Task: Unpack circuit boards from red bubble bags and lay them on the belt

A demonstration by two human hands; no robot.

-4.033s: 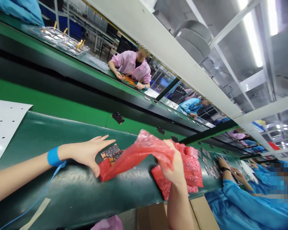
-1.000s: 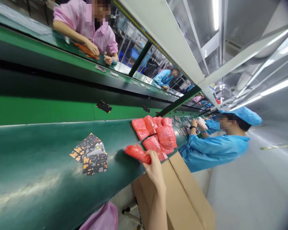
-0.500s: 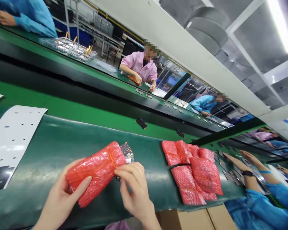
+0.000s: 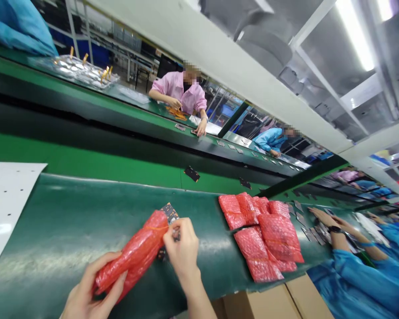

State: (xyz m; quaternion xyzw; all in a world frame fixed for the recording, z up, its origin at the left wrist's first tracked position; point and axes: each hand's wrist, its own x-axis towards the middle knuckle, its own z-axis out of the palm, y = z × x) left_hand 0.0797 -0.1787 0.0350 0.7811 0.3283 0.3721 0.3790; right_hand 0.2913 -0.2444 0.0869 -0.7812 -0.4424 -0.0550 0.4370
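White perforated sheet (image 4: 6, 199) lies at the far left of the green desk (image 4: 69, 212), well apart from the hands. Next along, the left hand (image 4: 91, 294) grips the lower end of a red bubble bag (image 4: 133, 254), fingers (image 4: 111, 288) clamped around it with the thumb on top, so the bag slants up and to the right, its mouth at the upper end. At that mouth the right hand (image 4: 182, 250) has its fingers together, pinched on a small stack of dark circuit boards (image 4: 169, 212) with orange markings; the top of the stack shows above the bag's edge, the rest is hidden behind bag and hand, so how far inside it sits I cannot tell. Judging from this, the boards are at the point of being slid into the bag. The next move seems to call for holding the mouth open and the stack square, pushing it along the bag's length while the left hand steadies the closed end. Further right, a heap of filled red bags (image 4: 262, 230) rests on the desk, near a cardboard box (image 4: 269, 301) below the desk's edge. At the far right, a co-worker in a blue sleeve (image 4: 352, 274) handles small boards; other people work along the far line.
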